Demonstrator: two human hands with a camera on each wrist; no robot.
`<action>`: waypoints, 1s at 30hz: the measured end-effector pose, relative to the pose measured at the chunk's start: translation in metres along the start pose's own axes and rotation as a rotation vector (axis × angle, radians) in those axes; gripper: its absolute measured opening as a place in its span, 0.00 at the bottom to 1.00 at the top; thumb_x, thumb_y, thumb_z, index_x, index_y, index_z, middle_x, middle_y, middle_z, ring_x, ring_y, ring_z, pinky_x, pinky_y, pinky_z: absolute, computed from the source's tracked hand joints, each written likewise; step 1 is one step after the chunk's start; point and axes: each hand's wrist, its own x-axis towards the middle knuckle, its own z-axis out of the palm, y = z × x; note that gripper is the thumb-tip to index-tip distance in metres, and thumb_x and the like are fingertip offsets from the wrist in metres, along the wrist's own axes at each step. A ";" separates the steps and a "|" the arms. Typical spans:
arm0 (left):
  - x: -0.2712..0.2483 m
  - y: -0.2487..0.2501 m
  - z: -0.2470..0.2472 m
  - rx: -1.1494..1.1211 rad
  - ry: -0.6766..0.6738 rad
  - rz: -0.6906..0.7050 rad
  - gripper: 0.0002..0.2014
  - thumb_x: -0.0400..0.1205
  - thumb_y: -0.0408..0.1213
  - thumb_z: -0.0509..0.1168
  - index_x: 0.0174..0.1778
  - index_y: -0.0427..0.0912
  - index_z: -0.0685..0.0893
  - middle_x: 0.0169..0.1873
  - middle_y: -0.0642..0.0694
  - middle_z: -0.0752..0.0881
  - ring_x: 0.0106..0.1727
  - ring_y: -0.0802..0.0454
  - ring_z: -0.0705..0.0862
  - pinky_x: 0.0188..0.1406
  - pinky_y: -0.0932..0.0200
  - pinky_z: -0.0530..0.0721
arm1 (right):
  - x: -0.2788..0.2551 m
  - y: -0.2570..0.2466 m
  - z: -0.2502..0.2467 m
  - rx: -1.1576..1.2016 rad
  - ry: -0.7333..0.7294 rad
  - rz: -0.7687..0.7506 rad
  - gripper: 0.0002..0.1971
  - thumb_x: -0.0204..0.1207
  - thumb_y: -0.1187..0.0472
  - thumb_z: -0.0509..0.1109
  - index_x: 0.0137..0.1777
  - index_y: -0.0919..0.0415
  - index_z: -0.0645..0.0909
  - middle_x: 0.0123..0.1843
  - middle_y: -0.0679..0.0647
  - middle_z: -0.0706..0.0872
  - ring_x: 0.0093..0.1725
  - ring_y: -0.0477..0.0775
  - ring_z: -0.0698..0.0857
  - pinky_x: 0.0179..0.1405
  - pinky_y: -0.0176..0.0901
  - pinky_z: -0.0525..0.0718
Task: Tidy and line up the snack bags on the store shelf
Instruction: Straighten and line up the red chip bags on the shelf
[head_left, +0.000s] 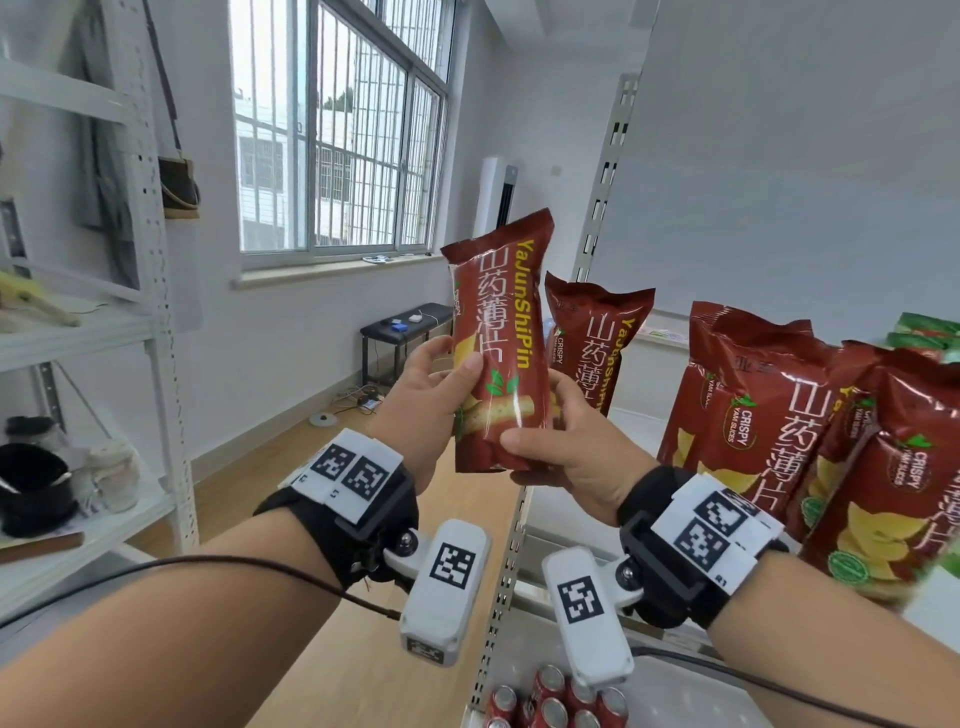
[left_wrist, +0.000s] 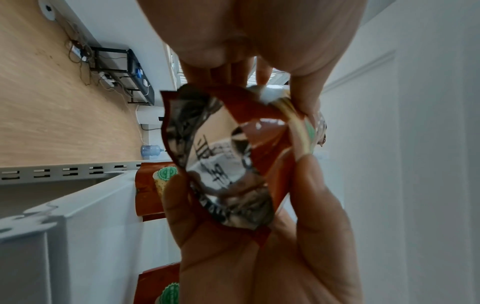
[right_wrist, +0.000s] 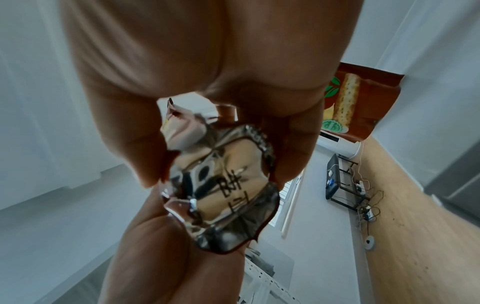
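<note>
Red foil snack bag (head_left: 498, 343) held upright in both hands, in front of the store shelf.

The left hand (head_left: 426, 405) grips the bag's left edge, thumb across the front and fingers (left_wrist: 244, 72) curled behind; the right hand (head_left: 566, 441) clasps its bottom right corner, fingers (right_wrist: 145, 156) wrapped round the crimped end. The bag is in the air, off the shelf (head_left: 639, 431), tilted slightly, just left of the slotted upright (head_left: 602, 208). Behind the right hand a second red bag (head_left: 592, 343) stands near the shelf's left end. Further right, a row of red bags (head_left: 779, 415) leans together, overlapping, with green bags (head_left: 930, 332) behind them. On the level below stand red cans (head_left: 556, 701). A black bench (head_left: 400, 327) sits under the window (head_left: 337, 130), and a white rack (head_left: 104, 338) stands to the left.
</note>
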 end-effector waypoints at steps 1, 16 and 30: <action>0.000 -0.001 0.001 0.016 -0.001 -0.013 0.28 0.74 0.50 0.68 0.70 0.49 0.71 0.51 0.46 0.88 0.45 0.54 0.91 0.36 0.59 0.87 | -0.001 0.000 0.000 -0.004 -0.001 -0.006 0.38 0.63 0.64 0.80 0.68 0.43 0.65 0.57 0.58 0.83 0.52 0.56 0.86 0.45 0.48 0.85; -0.008 0.000 0.005 0.122 -0.060 -0.124 0.24 0.80 0.43 0.67 0.72 0.49 0.71 0.52 0.46 0.89 0.43 0.53 0.91 0.31 0.58 0.86 | -0.007 0.000 -0.002 -0.058 -0.043 -0.130 0.39 0.60 0.61 0.78 0.70 0.37 0.67 0.53 0.52 0.89 0.54 0.55 0.88 0.45 0.48 0.87; -0.003 0.001 0.007 0.069 -0.114 -0.182 0.16 0.82 0.44 0.65 0.66 0.54 0.76 0.56 0.45 0.88 0.53 0.45 0.88 0.49 0.46 0.87 | 0.001 0.003 -0.010 -0.174 -0.036 -0.178 0.37 0.60 0.66 0.74 0.65 0.35 0.67 0.60 0.53 0.82 0.57 0.47 0.85 0.51 0.38 0.85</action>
